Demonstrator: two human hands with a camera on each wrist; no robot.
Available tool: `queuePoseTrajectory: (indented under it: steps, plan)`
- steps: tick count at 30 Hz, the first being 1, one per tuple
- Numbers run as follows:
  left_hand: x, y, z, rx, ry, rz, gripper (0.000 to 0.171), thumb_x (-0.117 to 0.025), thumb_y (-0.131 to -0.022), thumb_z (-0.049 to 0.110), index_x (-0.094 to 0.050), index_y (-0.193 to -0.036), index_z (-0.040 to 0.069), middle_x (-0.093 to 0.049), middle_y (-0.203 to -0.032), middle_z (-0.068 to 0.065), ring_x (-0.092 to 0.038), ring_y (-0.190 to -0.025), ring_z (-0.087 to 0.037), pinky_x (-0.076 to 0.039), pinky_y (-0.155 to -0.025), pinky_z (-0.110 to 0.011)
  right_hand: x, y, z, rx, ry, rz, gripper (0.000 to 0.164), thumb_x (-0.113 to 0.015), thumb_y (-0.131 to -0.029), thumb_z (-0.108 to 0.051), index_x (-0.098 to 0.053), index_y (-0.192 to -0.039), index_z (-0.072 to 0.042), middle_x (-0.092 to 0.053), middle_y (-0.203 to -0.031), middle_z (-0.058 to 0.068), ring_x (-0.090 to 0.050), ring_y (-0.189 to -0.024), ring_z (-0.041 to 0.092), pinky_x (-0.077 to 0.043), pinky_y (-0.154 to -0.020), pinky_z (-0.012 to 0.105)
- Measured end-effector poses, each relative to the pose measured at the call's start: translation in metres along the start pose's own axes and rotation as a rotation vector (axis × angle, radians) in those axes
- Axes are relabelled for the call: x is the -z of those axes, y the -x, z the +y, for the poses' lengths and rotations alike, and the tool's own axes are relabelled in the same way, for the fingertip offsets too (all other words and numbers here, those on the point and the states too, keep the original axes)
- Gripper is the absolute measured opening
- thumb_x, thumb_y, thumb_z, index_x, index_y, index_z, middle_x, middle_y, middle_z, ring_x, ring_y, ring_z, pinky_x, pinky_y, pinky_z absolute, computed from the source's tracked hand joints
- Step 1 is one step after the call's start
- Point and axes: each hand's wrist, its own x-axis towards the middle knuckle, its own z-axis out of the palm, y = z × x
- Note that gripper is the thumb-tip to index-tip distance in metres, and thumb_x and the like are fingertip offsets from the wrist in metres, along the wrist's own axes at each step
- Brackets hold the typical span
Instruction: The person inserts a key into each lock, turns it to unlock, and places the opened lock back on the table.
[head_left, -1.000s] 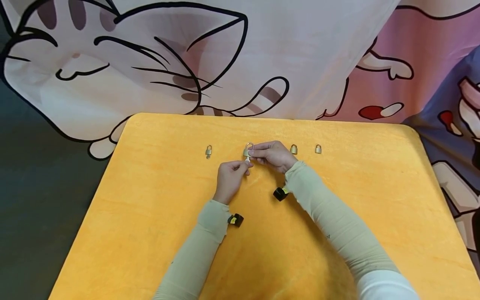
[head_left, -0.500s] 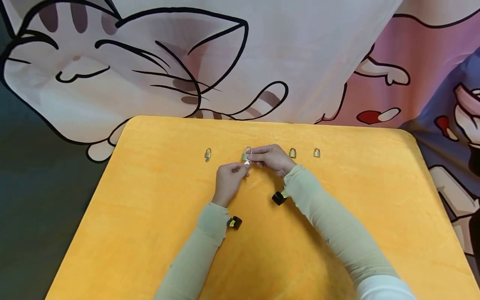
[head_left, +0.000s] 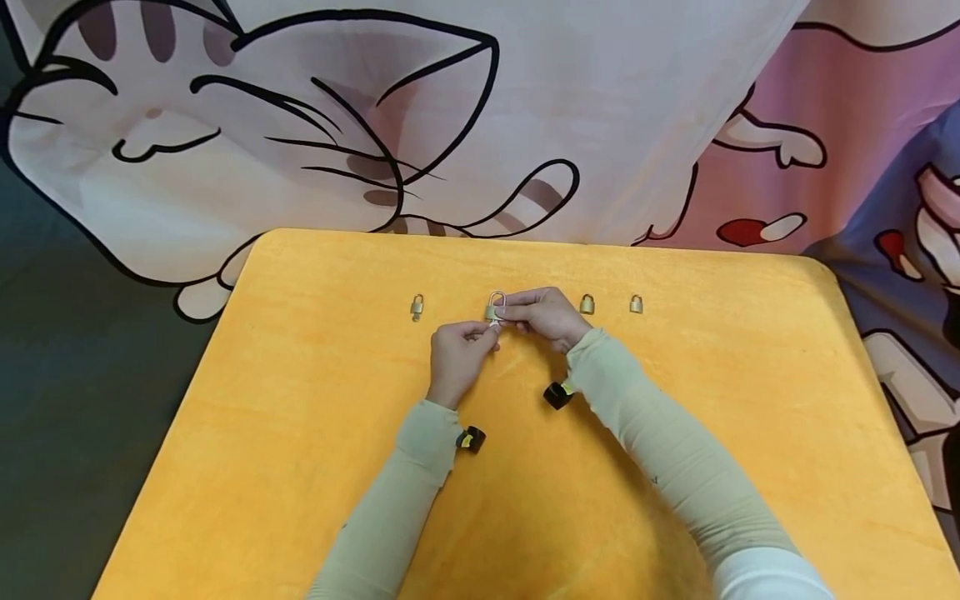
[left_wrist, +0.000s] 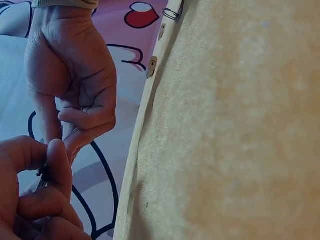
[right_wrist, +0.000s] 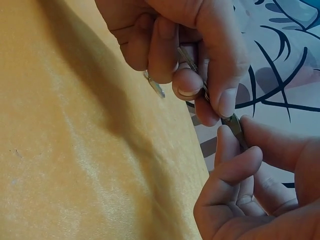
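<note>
A small brass padlock (head_left: 491, 313) is pinched between the thumb and fingers of my right hand (head_left: 551, 318), its silver shackle pointing to the table's far side. My left hand (head_left: 457, 360) pinches a small key (head_left: 494, 324) right at the padlock's lower end. In the right wrist view, the brass padlock body (right_wrist: 236, 129) shows between my right fingertips, with my left thumb at its end. A thin metal piece (right_wrist: 187, 59) hangs among my left fingers there. The left wrist view has both hands meeting at the fingertips, the padlock mostly hidden.
Another padlock (head_left: 417, 307) with a key at its lower end lies on the yellow table (head_left: 300, 375), left of my hands. Two more padlocks, a wider one (head_left: 587, 305) and a smaller one (head_left: 637, 305), lie to the right. A cartoon-print curtain (head_left: 600, 108) hangs behind the table.
My hands stay almost in place around the padlock. The key in my left hand shows less now, closer against the padlock's lower end. The view shifts slightly.
</note>
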Motion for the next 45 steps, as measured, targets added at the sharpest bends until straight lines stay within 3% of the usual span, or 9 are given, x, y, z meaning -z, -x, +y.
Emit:
queuePoseTrajectory:
  steps: [15, 45]
  plan:
    - [-0.0018, -0.0004, 0.0032, -0.047, -0.091, 0.043, 0.013, -0.075, -0.087, 0.014, -0.081, -0.078, 0.006, -0.071, -0.062, 0.001, -0.058, -0.050, -0.007, -0.040, -0.046, -0.021, -0.0014, -0.0002, 0.0013, 0.018, 0.052, 0.034, 0.030, -0.073, -0.093, -0.005, -0.069, -0.118, 0.011, -0.074, -0.082, -0.001, -0.060, -0.065, 0.007, -0.048, -0.058, 0.017]
    - [0.0021, -0.0008, 0.0064, -0.137, -0.290, 0.081, 0.012, -0.077, -0.082, 0.014, -0.081, -0.072, 0.010, -0.070, -0.061, 0.002, -0.061, -0.053, -0.007, -0.048, -0.052, -0.024, -0.0061, -0.0041, 0.0013, 0.005, 0.078, 0.039, 0.029, -0.073, -0.093, -0.005, -0.070, -0.117, 0.010, -0.073, -0.080, 0.000, -0.061, -0.067, 0.010, -0.052, -0.064, 0.020]
